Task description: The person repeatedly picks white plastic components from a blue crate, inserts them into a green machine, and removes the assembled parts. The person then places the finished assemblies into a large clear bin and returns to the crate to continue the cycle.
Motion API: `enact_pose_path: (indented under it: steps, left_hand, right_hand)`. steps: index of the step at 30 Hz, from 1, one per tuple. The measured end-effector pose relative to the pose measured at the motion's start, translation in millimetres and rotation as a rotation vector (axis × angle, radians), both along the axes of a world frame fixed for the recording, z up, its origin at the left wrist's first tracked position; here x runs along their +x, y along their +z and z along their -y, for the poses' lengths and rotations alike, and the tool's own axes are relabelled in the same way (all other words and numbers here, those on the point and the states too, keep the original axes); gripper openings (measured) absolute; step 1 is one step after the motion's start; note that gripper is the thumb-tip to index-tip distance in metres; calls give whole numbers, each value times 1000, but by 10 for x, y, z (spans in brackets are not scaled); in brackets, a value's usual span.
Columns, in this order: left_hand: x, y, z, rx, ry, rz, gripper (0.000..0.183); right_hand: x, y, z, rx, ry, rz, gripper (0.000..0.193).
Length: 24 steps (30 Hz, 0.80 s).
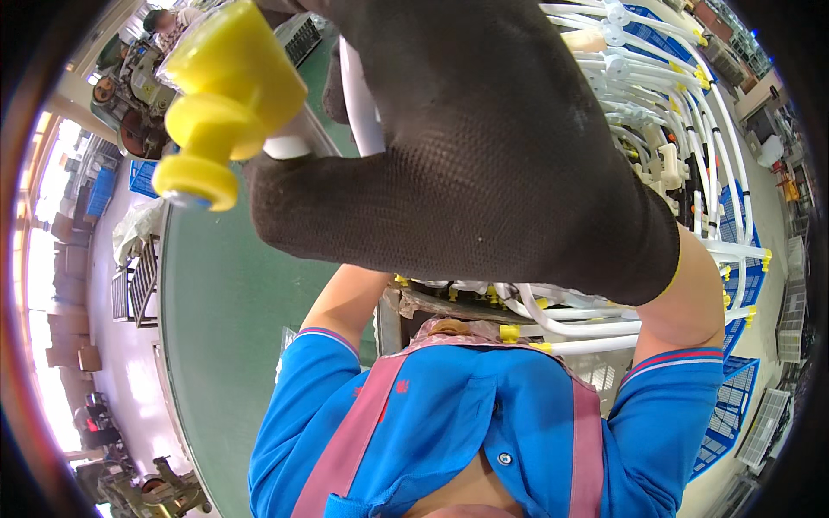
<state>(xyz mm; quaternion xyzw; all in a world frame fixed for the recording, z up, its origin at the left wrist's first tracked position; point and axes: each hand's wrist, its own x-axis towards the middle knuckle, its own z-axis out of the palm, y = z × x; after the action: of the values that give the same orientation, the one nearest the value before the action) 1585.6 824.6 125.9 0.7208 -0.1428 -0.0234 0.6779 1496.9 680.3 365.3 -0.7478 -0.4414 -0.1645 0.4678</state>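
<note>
My right hand [484,164], in a dark knit glove, is raised close in front of the head view. Its thumb and fingers close round a white plastic tube [358,99]. At the left of that hand sticks out a yellow stepped fitting [237,86], with round flanges and a bluish-white tip. A clear piece of tubing shows between the fitting and the thumb. My left forearm [345,302] passes up behind the right glove, which hides the left hand's fingers. A dark glove part [335,91] shows beyond the tube; I cannot tell which hand it belongs to.
Many white tubes [717,173] with yellow ends lie heaped to my right, over blue plastic crates [725,414]. A green surface [233,285] stretches to my left. Machinery [138,95] and another person [168,26] are at the far left.
</note>
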Motion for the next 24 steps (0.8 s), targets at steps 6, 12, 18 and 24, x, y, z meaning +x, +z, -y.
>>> enact_pose_path:
  steps: [6,12,18,24]
  left_hand:
    - [220,-26,-78,-10,-72,-53,47]
    - [210,-107,105,-4,-7,-7,47]
    - [65,-190,168,-23,28,16,47]
    - [47,-243,149,-44,8,7,48]
  right_hand:
    - [-53,76,-47,27,3,6,28]
    - [-40,148,-24,70,-12,-28,28]
    - [264,-114,-44,44,-150,95,30]
    - [302,-251,-65,-65,-90,196,29]
